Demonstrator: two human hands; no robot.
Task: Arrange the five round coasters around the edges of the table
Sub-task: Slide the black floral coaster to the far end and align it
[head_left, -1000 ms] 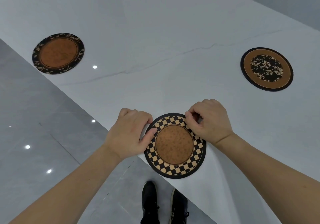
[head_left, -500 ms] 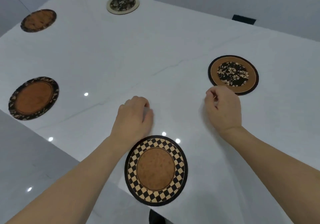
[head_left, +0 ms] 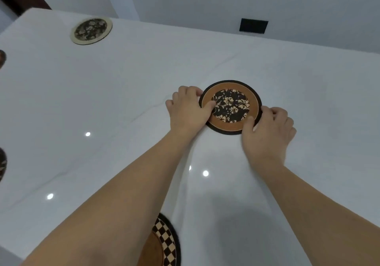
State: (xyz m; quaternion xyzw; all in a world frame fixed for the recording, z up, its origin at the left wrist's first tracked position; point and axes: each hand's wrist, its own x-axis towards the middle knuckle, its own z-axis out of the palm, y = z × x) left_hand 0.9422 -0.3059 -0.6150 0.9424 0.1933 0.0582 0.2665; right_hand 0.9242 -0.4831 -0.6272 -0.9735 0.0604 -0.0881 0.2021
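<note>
A round coaster with a brown ring and a black floral centre (head_left: 230, 106) lies flat mid-table. My left hand (head_left: 188, 110) grips its left rim with the thumb on top. My right hand (head_left: 267, 131) grips its lower right rim, thumb on the brown ring. A checkered coaster (head_left: 167, 243) sits at the near edge, partly hidden under my left forearm. A pale-rimmed floral coaster (head_left: 91, 30) lies near the far left corner. Slivers of two dark coasters show at the left frame edge, one above (head_left: 2, 59) and one below (head_left: 2, 166).
The white marble table (head_left: 123, 101) fills most of the view, with its far edge against a grey wall. A black wall socket (head_left: 254, 26) sits beyond the far edge. Ceiling lights reflect as bright spots on the glossy top.
Both hands left the checkered coaster at the near edge, reached forward to the floral brown coaster and took hold of its rim. The view tilted up and forward.
</note>
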